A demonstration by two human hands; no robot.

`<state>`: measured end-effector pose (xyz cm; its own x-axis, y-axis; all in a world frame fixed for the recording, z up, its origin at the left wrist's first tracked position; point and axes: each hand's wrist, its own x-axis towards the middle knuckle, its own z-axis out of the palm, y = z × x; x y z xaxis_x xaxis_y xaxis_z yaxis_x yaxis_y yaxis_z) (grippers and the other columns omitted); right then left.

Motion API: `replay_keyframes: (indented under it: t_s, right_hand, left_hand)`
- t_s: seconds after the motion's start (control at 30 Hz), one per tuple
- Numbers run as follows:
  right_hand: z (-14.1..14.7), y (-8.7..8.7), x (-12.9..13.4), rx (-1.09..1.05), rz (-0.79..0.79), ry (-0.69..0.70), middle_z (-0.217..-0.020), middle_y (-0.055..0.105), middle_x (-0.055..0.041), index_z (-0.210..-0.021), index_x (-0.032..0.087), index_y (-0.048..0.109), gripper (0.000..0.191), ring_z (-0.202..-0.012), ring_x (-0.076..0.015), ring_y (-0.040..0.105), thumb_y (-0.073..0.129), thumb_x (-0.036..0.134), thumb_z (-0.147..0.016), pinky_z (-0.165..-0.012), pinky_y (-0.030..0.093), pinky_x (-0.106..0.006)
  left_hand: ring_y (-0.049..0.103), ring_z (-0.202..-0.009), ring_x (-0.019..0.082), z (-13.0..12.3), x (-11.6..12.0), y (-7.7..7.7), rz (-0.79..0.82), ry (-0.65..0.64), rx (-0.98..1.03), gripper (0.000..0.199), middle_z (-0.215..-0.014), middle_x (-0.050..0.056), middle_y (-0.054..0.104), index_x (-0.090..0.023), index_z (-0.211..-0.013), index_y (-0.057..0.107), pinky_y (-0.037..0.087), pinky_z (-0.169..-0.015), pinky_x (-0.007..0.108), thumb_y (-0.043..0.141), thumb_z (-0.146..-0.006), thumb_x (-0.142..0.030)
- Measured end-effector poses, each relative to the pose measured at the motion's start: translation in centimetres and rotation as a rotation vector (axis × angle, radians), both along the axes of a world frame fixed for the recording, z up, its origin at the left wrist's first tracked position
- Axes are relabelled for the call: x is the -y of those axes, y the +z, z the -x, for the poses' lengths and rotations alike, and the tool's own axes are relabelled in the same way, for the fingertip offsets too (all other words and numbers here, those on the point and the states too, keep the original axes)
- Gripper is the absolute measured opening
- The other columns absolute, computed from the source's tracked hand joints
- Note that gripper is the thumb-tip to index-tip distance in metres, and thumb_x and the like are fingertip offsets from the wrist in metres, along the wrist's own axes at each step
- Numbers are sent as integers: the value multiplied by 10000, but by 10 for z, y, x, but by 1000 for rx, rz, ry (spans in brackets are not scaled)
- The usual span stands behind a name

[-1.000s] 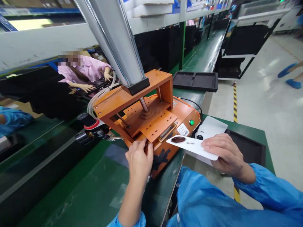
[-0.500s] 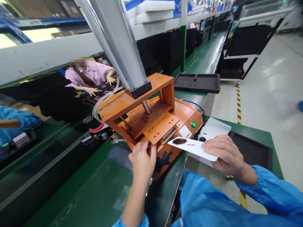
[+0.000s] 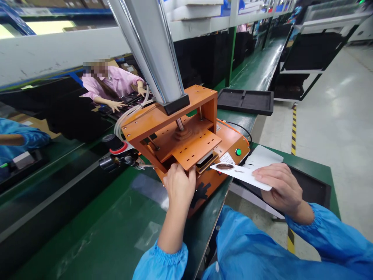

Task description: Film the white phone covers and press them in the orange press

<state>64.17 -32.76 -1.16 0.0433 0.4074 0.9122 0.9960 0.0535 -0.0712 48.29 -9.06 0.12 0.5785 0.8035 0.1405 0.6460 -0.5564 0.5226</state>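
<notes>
An orange press (image 3: 171, 120) with a tall silver cylinder (image 3: 151, 50) stands on the green bench. My left hand (image 3: 180, 184) reaches to the press's front left, its fingertips under the edge of the orange plate (image 3: 196, 149); what they grip, if anything, is hidden. Pinched in my right hand (image 3: 279, 186) is a thin white panel (image 3: 247, 177) with a dark oval near its far end, held just right of the press's lower fixture (image 3: 207, 161). Under the raised plate, a light flat piece shows in that fixture.
Beyond the press lies a black divided tray (image 3: 244, 102). Another black tray (image 3: 309, 184) and a white sheet (image 3: 264, 155) are at the right. A black regulator (image 3: 112, 153) juts out left. A person in pink works across the bench; a blue sleeve shows at far left.
The orange plate looks higher above the fixture, showing more of the light piece. My left hand has shifted slightly up and right. The white panel is still in my right hand, tilted a little differently.
</notes>
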Motion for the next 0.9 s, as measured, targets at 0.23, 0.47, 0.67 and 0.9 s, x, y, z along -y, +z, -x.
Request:
replay_keyframes:
  t_s: [0.23, 0.47, 0.67, 0.9]
  right_hand:
    - [-9, -12, 0, 13, -14, -56, -934, 778, -36, -1048, 255, 688, 293, -824, -210, 757, 684, 69, -821, -709, 595, -364]
    - [-16, -20, -12, -20, -92, -100, -953, 786, -32, -1093, 258, 693, 314, -839, -229, 765, 697, 88, -829, -708, 591, -375]
    - [-10, -7, -36, -152, -178, -16, -925, 788, -21, -1104, 282, 691, 313, -789, -219, 754, 703, 121, -836, -684, 592, -376]
    - [-20, -12, -113, 112, 144, 136, -1178, 763, -24, -1219, 284, 670, 317, -1077, -180, 723, 527, 144, -972, -839, 503, -357]
  left_hand:
    - [687, -1071, 305, -37, -21, -8, 250, 62, 334, 254, -1099, 165, 738, -151, -1066, 711, 517, -871, 365, 568, -893, -269]
    - [647, -747, 172, -28, -11, -4, 428, 85, 585, 211, -768, 29, 690, -150, -834, 664, 471, -643, 235, 548, -890, -318]
    - [457, -568, 129, 85, 64, -14, 587, -12, 567, 352, -628, -20, 480, -218, -682, 477, 356, -500, 234, 486, -961, -432]
    - [559, -749, 193, 143, 108, -42, 455, -240, 350, 313, -782, 49, 581, -218, -772, 589, 459, -694, 293, 449, -1009, -367]
